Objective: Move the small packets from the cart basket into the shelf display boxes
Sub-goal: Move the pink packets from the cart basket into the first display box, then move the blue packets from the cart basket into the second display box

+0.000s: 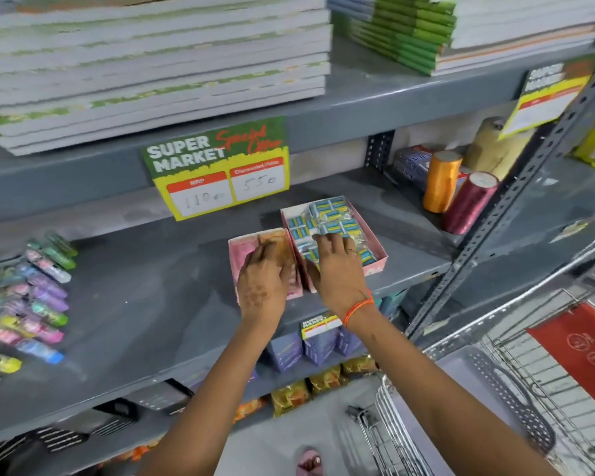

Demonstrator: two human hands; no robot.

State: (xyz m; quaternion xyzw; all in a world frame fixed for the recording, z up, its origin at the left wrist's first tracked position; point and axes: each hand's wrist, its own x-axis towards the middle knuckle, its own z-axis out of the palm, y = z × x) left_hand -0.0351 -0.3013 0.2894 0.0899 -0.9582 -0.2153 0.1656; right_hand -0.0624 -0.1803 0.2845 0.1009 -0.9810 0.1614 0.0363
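Two pink display boxes sit side by side on the grey middle shelf point(145, 297). The right box point(380, 250) is filled with several small blue-and-yellow packets point(327, 218). My right hand point(337, 266) lies flat on those packets, fingers spread. The left box point(236, 247) holds orange-brown packets point(279, 240), and my left hand point(263, 280) rests inside it, fingers pressed on them. Whether either hand grips a packet is hidden. The grey perforated cart basket point(516, 400) sits at the lower right.
A "Super Market" price sign point(217, 166) hangs just behind the boxes. Ribbon spools point(442, 180) stand at the right of the shelf, coloured pens point(38, 304) lie at the left. Notebook stacks point(152, 67) fill the shelf above. A slotted upright point(495, 221) stands by the wire cart point(402, 438).
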